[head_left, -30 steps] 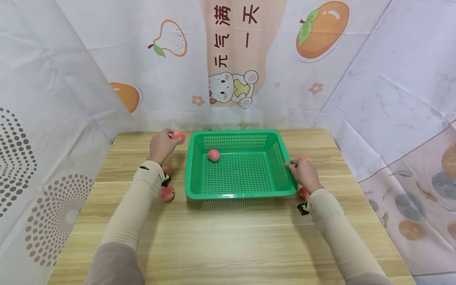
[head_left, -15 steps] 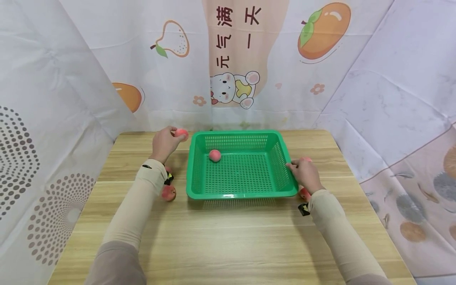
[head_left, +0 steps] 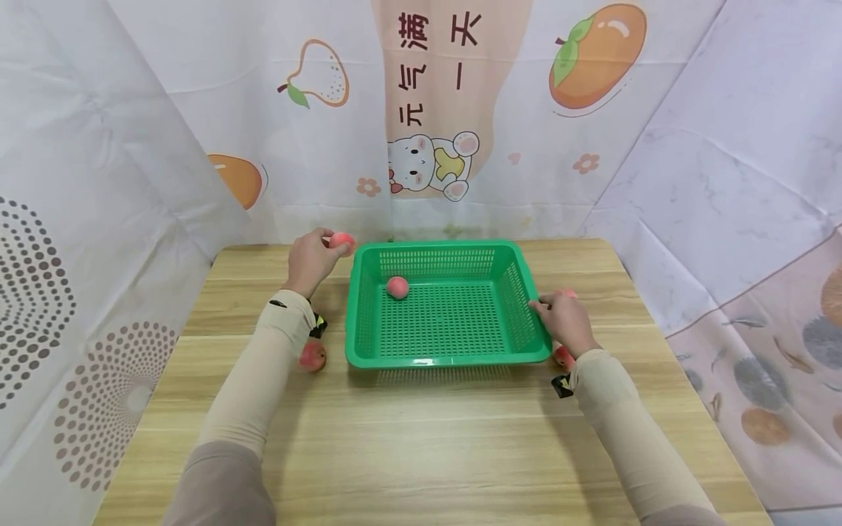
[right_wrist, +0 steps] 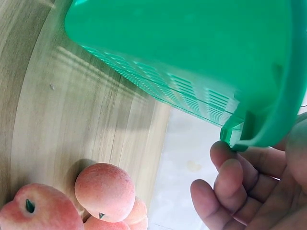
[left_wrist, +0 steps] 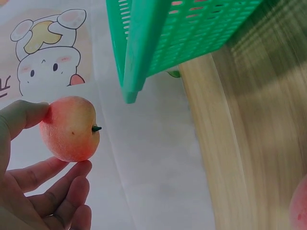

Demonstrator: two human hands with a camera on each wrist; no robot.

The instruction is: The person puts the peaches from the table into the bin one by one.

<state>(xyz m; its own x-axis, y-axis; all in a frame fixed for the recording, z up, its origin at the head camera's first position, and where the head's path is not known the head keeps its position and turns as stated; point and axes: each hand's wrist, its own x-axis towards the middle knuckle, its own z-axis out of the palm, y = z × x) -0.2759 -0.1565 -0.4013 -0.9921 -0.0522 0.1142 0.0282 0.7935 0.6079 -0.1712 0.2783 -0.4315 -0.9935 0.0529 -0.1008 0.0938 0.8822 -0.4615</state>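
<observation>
The left hand is pinching a peach between thumb and fingertips — the right hand is gripping the green basket.

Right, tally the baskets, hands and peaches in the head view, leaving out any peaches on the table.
Basket: 1
Hands: 2, left hand and right hand
Peaches: 2, held peach and inside peach
Total: 5
</observation>
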